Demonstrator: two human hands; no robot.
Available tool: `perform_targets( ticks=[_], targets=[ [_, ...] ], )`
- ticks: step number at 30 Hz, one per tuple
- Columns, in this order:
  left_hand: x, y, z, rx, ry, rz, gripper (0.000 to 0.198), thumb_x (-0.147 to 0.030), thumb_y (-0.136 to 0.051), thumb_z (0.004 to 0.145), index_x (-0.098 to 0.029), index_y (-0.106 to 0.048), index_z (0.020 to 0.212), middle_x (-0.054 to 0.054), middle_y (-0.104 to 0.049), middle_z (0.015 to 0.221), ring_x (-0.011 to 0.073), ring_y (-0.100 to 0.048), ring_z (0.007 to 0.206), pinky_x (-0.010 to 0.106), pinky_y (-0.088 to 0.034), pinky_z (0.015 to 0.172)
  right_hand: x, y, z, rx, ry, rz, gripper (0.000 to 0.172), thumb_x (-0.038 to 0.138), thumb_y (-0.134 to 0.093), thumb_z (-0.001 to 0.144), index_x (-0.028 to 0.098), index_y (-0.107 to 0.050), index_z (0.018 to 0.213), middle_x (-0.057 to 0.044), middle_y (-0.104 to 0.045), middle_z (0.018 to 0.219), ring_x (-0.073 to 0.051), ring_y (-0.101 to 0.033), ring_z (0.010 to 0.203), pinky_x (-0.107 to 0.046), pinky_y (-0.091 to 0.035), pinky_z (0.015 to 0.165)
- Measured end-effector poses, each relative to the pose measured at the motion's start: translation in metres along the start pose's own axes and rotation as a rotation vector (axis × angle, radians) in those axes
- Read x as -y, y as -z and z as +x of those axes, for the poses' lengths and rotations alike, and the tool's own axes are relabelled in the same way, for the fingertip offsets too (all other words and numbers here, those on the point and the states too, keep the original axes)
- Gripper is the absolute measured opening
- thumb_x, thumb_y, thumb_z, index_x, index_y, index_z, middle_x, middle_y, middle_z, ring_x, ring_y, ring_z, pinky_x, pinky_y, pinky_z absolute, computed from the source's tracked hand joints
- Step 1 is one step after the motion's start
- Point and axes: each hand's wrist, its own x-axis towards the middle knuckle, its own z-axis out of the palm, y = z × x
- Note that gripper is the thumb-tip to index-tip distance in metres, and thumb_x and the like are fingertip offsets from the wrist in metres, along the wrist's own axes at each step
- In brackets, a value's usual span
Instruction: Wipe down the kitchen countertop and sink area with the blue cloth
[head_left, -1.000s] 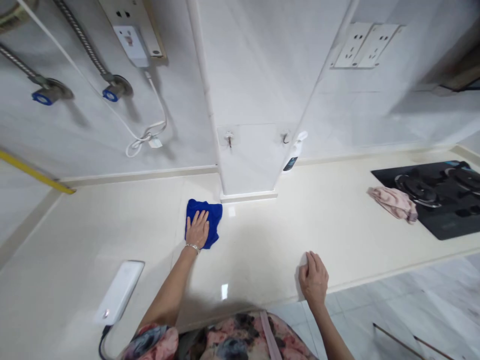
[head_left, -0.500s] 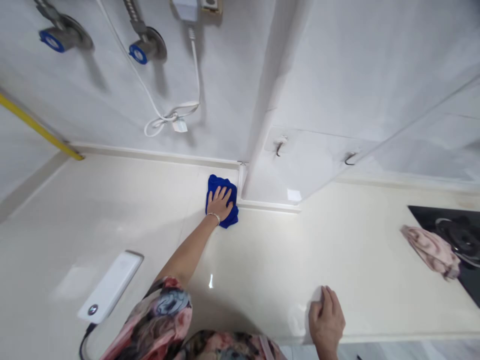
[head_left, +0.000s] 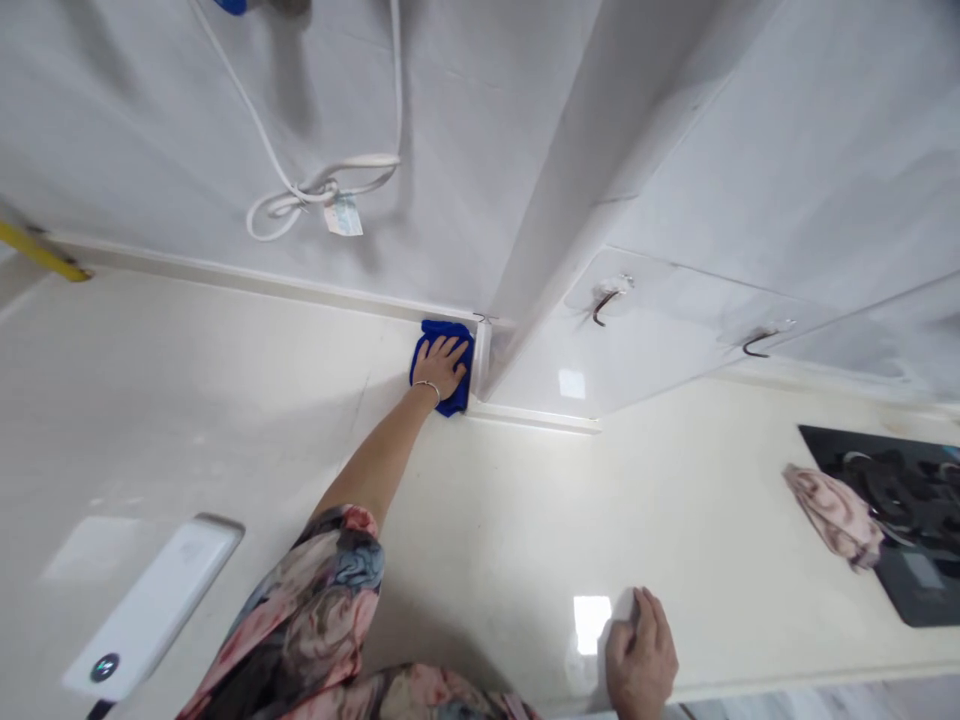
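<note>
My left hand (head_left: 440, 364) lies flat with fingers spread on a blue cloth (head_left: 457, 340), pressing it into the back corner where the cream countertop (head_left: 225, 400) meets the wall and the white pillar (head_left: 600, 180). A thin bracelet circles that wrist. My right hand (head_left: 640, 660) rests palm down on the countertop near its front edge, fingers loosely together, with nothing seen in it.
A white power bank (head_left: 150, 605) lies at the lower left. A pink rag (head_left: 832, 515) sits beside the black gas hob (head_left: 900, 510) at the right. A coiled white cable (head_left: 315, 190) hangs on the wall; two hooks (head_left: 607, 300) stick to the pillar's base.
My left hand has pushed the blue cloth away from me, from open counter into the corner beside the pillar. My right hand stayed planted near the front edge; the view tilted down.
</note>
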Motion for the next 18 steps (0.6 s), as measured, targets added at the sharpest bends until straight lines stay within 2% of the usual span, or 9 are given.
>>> perform_targets(
  ticks=[7, 11, 14, 18],
  targets=[
    [-0.003, 0.008, 0.023, -0.071, 0.026, 0.089, 0.057, -0.040, -0.039, 0.098, -0.032, -0.053, 0.152, 0.004, -0.047, 0.154, 0.0334, -0.034, 0.140, 0.051, -0.025, 0.118, 0.005, -0.001, 0.001, -0.012, -0.036, -0.005, 0.047, 0.032, -0.037, 0.100, 0.012, -0.059, 0.137, -0.023, -0.060, 0.137, -0.037, -0.057, 0.129, -0.056, -0.049, 0.103],
    [-0.014, 0.017, 0.020, -0.040, 0.095, 0.122, 0.057, -0.038, -0.043, 0.094, -0.027, -0.057, 0.149, 0.011, -0.050, 0.148, 0.0379, -0.039, 0.132, 0.053, -0.035, 0.107, 0.008, -0.002, 0.003, -0.024, -0.039, 0.011, 0.046, 0.031, -0.038, 0.101, 0.012, -0.058, 0.137, -0.023, -0.060, 0.137, -0.036, -0.057, 0.129, -0.055, -0.049, 0.103],
    [-0.018, 0.022, -0.001, -0.083, 0.143, 0.120, 0.056, -0.038, -0.047, 0.092, -0.023, -0.061, 0.144, 0.017, -0.051, 0.145, 0.0406, -0.041, 0.128, 0.055, -0.036, 0.104, 0.008, -0.002, 0.004, -0.037, -0.023, 0.036, 0.046, 0.032, -0.036, 0.102, 0.013, -0.059, 0.136, -0.023, -0.060, 0.136, -0.035, -0.057, 0.128, -0.054, -0.049, 0.102],
    [-0.014, 0.025, -0.050, -0.102, 0.138, 0.125, 0.056, -0.039, -0.050, 0.090, -0.024, -0.063, 0.142, 0.016, -0.052, 0.141, 0.0408, -0.042, 0.126, 0.055, -0.038, 0.103, 0.007, -0.002, 0.002, -0.066, -0.013, 0.053, 0.047, 0.033, -0.037, 0.102, 0.012, -0.058, 0.137, -0.023, -0.059, 0.137, -0.035, -0.056, 0.128, -0.055, -0.048, 0.102]
  ],
)
